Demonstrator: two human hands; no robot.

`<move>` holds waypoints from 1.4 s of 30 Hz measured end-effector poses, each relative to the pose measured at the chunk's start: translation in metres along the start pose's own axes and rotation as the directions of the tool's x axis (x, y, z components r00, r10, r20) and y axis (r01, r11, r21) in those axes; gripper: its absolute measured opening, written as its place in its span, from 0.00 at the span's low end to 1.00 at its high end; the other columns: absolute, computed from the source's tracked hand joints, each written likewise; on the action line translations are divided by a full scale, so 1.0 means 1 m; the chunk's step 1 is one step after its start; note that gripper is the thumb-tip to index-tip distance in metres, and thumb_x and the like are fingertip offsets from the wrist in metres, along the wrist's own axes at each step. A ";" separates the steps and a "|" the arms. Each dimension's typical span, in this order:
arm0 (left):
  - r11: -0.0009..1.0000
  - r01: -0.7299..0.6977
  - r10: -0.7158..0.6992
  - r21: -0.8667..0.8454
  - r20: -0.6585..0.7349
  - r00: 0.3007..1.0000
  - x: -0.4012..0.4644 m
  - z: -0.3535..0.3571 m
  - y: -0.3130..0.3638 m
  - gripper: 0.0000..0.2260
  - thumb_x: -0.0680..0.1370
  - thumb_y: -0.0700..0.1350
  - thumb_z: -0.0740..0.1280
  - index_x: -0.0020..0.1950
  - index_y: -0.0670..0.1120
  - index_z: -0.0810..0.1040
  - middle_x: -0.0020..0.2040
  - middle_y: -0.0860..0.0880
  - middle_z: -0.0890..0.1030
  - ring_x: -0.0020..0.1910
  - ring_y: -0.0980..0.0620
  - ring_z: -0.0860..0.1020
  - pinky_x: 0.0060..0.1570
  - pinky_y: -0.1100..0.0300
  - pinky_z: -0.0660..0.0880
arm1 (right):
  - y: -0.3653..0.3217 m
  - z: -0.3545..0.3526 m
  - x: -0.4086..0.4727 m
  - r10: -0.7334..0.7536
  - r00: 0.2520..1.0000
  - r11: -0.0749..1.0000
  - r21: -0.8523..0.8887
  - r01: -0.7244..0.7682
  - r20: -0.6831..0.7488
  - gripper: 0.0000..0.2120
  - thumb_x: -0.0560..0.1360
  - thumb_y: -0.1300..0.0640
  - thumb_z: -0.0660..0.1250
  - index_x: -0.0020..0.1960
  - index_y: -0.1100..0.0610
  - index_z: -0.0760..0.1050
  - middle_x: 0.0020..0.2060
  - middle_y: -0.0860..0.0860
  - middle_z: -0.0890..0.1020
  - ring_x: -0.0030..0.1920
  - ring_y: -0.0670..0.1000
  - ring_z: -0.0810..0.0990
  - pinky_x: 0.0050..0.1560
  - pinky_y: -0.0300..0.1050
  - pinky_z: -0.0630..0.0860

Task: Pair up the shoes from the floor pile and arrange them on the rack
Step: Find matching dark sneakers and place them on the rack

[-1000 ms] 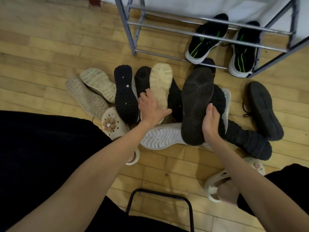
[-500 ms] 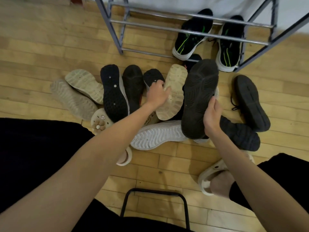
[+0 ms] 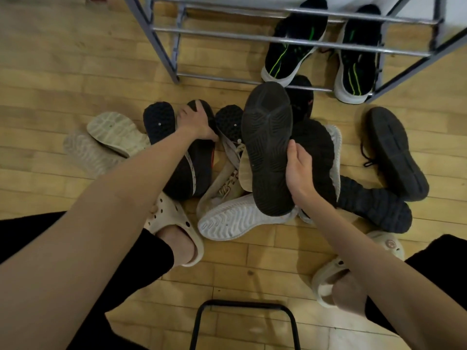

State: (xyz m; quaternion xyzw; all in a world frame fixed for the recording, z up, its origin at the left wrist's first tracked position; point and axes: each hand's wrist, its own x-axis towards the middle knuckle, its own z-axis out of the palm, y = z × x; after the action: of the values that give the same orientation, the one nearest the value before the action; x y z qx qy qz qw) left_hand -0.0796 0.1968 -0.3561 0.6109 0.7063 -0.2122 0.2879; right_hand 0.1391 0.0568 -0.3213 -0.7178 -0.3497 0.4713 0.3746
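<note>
Head view: looking down at a wooden floor [image 3: 75, 72], two bare arms reaching forward over a pile of shoes.
Right hand [image 3: 299, 170]: wrapped around the side of a black shoe [image 3: 267, 147], thumb lying on the sole, other fingers hidden behind the shoe.
Black shoe: held sole toward the camera, toe pointing at the rack, raised above the middle of the pile.
Left hand [image 3: 195, 121]: palm down on a black shoe with a red trim [image 3: 199, 162], fingers curled over its far end; grip underneath cannot be told.
Black shoe with a red trim: lying in the pile between two dark studded soles, one [image 3: 159, 122] just to its left, one [image 3: 230, 121] just to its right.
Beige pair [image 3: 113, 133]: two pale soles up, overlapping, at the left edge of the pile.
White sole [image 3: 232, 219]: lying sideways at the near edge of the pile, under the heel of the held shoe.
Beige laced shoe [image 3: 225, 178]: on its side between the red-trimmed shoe and the held shoe.
Dark shoes at right: one sole up with loose laces [image 3: 396, 152], one dark knit shoe [image 3: 376, 208] nearer the camera, touching it.
Rack [image 3: 290, 40]: grey metal bars at the top of the frame.
Black pair with green stripes [image 3: 290, 51]: upright, side by side under the rack's bars at its right end, toes toward the pile.
Feet: in cream clogs [image 3: 177, 223], one each side of the pile.
Black metal frame [image 3: 242, 314]: bottom centre, near the camera.
</note>
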 end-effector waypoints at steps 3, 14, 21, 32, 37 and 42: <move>0.997 0.040 -0.042 0.067 0.025 0.999 0.012 0.003 0.003 0.59 0.66 0.62 0.75 0.78 0.43 0.35 0.75 0.28 0.46 0.76 0.32 0.50 0.73 0.44 0.52 | 0.001 0.002 0.003 0.028 1.000 1.000 0.008 -0.028 -0.002 0.18 0.84 0.52 0.51 0.51 0.62 0.75 0.44 0.51 0.78 0.44 0.42 0.76 0.45 0.35 0.72; 1.000 -0.003 0.005 0.007 -0.196 0.981 0.002 0.002 -0.005 0.59 0.61 0.66 0.76 0.78 0.48 0.43 0.72 0.29 0.59 0.69 0.30 0.62 0.67 0.41 0.62 | 0.005 -0.013 0.002 0.078 0.997 0.997 -0.005 -0.078 -0.016 0.20 0.83 0.51 0.51 0.51 0.63 0.75 0.47 0.56 0.79 0.46 0.48 0.77 0.50 0.44 0.74; 0.963 -0.238 0.142 -0.127 -0.513 0.847 -0.060 -0.017 -0.019 0.54 0.61 0.58 0.79 0.77 0.55 0.47 0.71 0.33 0.59 0.68 0.30 0.62 0.63 0.39 0.66 | -0.007 -0.028 -0.011 0.098 0.995 0.993 0.062 -0.096 -0.033 0.20 0.83 0.49 0.51 0.51 0.61 0.76 0.49 0.55 0.80 0.50 0.49 0.78 0.54 0.45 0.75; 0.821 -0.522 0.367 -0.233 -0.485 0.794 -0.128 -0.031 0.044 0.54 0.59 0.66 0.75 0.77 0.61 0.48 0.71 0.40 0.60 0.70 0.38 0.63 0.64 0.49 0.68 | -0.020 -0.070 -0.022 0.154 0.975 0.979 0.161 -0.128 -0.162 0.23 0.84 0.50 0.47 0.59 0.64 0.74 0.57 0.57 0.78 0.58 0.55 0.77 0.63 0.54 0.74; 0.787 -0.512 0.390 -0.345 -0.365 0.845 -0.134 -0.040 0.086 0.55 0.54 0.65 0.75 0.77 0.59 0.54 0.65 0.46 0.66 0.66 0.43 0.68 0.57 0.55 0.67 | -0.014 -0.092 -0.018 0.174 0.967 0.970 0.205 -0.135 -0.187 0.24 0.84 0.50 0.47 0.58 0.70 0.71 0.59 0.63 0.77 0.59 0.59 0.76 0.64 0.57 0.71; 0.733 -0.509 0.438 -0.450 -0.260 0.861 -0.118 -0.027 0.118 0.56 0.55 0.62 0.78 0.78 0.58 0.53 0.70 0.46 0.65 0.70 0.44 0.64 0.61 0.54 0.65 | -0.002 -0.106 -0.014 0.208 0.954 0.957 0.248 -0.152 -0.217 0.21 0.84 0.51 0.48 0.56 0.62 0.75 0.53 0.55 0.79 0.55 0.53 0.77 0.61 0.51 0.73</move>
State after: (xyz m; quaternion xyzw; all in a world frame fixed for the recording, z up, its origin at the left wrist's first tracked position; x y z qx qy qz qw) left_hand 0.0431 0.1464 -0.2509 0.6866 0.5752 0.1028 0.4326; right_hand 0.2342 0.0237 -0.2849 -0.7508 -0.1779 0.4503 0.4494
